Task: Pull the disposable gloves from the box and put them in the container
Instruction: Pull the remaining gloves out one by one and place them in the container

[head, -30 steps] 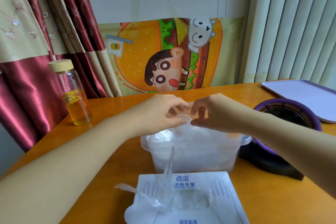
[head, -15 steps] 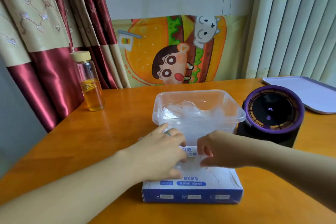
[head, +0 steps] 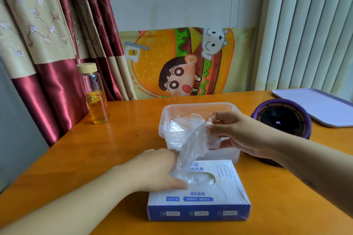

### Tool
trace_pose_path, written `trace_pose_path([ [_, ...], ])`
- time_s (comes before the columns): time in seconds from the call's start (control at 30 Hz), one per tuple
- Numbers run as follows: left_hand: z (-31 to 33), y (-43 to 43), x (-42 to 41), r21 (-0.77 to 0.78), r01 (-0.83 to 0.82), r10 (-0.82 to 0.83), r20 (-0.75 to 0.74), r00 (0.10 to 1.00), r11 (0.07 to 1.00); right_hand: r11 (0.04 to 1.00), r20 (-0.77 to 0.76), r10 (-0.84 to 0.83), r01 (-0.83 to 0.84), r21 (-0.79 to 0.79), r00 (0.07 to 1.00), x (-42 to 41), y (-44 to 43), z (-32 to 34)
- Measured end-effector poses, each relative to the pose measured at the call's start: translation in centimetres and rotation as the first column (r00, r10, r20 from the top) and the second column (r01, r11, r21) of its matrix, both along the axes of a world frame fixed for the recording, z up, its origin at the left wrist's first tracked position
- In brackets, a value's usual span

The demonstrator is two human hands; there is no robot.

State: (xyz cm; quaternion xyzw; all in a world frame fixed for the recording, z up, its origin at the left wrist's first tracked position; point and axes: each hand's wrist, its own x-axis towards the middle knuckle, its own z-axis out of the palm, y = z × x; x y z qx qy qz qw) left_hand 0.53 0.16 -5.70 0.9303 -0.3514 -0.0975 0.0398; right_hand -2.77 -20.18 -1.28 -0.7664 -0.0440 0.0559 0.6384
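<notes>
Right hand (head: 235, 135), centre right of frame, pinched the top end of a clear glove (head: 193, 150) between thumb and fingertips; the film hung down and left, its lower end in the opening of the blue-and-white box (head: 198, 204) at lower centre. Left hand (head: 158, 171) lay flat on the box top beside that opening, thumb extended, fingers partly hidden behind the film. Clear container (head: 191, 106) stood just behind the box, crumpled gloves (head: 179, 122) inside

Two hands (left hand (head: 152, 170), right hand (head: 238, 133)), one glove box (head: 198, 212), one clear container (head: 164, 120), one held glove (head: 193, 149), one bottle (head: 97, 99), one tray (head: 321, 108), one purple device (head: 282, 118)
</notes>
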Motion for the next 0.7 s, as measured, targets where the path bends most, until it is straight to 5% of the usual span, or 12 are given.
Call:
trace_pose_path([
  [0.1, 1.9, 0.5, 0.0, -0.235, -0.080, 0.060, -0.093, 0.994, 0.969, 0.996, 0.005, -0.006, 0.005, 0.090, 1.000, 0.0, -0.4, 0.9],
  [0.27, 5.1, 0.7, -0.3, -0.546, -0.124, 0.153, 0.007, 0.988, 0.829, 0.999, 0.045, -0.010, 0.009, 0.033, 0.999, 0.3, -0.3, 2.1],
  [0.5, 5.0, -1.6, -0.6, -0.620, -0.008, 0.093, 0.105, 0.990, 0.785, 0.999, 0.079, 0.027, -0.029, 0.022, 0.996, 0.7, 0.7, 2.6],
  [0.7, 6.1, -0.8, 0.4, -0.767, -0.151, 0.127, -0.091, 0.988, 0.623, 0.996, 0.043, -0.089, 0.089, -0.004, 0.995, 0.4, -1.0, 2.6],
])
